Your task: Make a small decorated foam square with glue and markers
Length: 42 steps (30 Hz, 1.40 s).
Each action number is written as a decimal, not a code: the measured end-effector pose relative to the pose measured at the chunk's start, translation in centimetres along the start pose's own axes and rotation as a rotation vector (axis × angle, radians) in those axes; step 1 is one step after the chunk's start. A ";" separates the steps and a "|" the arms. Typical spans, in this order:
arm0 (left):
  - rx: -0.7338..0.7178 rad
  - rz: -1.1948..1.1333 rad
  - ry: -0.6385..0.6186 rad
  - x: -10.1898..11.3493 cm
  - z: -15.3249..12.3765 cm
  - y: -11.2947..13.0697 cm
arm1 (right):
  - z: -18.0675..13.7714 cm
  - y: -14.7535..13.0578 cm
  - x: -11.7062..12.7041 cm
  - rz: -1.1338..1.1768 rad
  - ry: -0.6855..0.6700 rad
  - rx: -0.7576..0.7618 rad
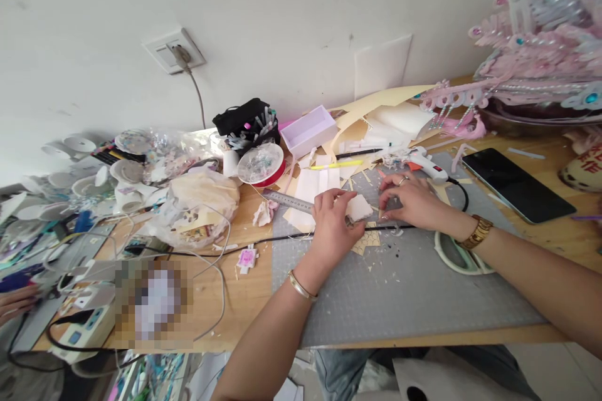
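Note:
My left hand has its thumb and fingers closed around the edges of a small white block-like piece, with an uneven lower edge. Just right of it, my right hand is curled in a pinch, fingertips low over the mat; whatever they hold is too small to make out. Under both hands lies a grey cutting mat scattered with scraps. A patterned cream scrap sits below the white piece. The metal ruler reaches toward my left hand, and a white glue gun rests behind my right.
White-handled scissors lie under my right wrist. A black cable crosses the mat. A phone and pink crowns are at right. A lilac box, ribbon spool, and plastic bag stand behind. Another person's hand shows far left.

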<state>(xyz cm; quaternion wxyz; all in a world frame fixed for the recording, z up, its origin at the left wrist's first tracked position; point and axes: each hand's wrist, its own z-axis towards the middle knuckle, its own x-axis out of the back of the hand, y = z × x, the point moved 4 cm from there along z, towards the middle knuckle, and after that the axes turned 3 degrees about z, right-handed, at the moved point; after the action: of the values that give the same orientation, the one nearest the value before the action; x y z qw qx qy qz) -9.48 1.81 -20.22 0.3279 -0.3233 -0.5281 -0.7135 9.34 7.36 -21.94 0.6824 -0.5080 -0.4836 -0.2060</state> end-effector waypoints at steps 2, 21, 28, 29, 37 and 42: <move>-0.037 -0.019 0.028 0.2 -0.2 0.4 | 0.0 0.1 0.4 0.076 0.041 0.013; -0.191 -0.139 0.052 0.2 -1.1 2.0 | -2.2 -2.9 1.4 0.666 0.170 -0.122; -0.092 -0.419 0.052 -0.1 -0.9 1.1 | -2.4 -3.0 3.7 0.417 0.195 0.069; -0.054 -0.474 0.051 -0.1 -0.8 0.9 | -2.3 -2.2 4.6 0.332 0.268 0.042; 0.294 -0.899 -0.022 -0.7 -0.4 -0.1 | 0.1 5.7 6.4 -0.240 0.237 -0.384; 0.372 -0.993 -0.032 -0.8 -0.5 0.1 | 0.8 6.4 6.0 -0.128 0.195 -0.496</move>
<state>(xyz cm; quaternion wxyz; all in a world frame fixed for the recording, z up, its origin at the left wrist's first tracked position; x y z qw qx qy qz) -8.96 1.44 -20.93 -0.0056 0.0186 -0.7401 -0.6722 16.63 11.92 -19.89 0.5661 -0.6055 -0.3815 -0.4090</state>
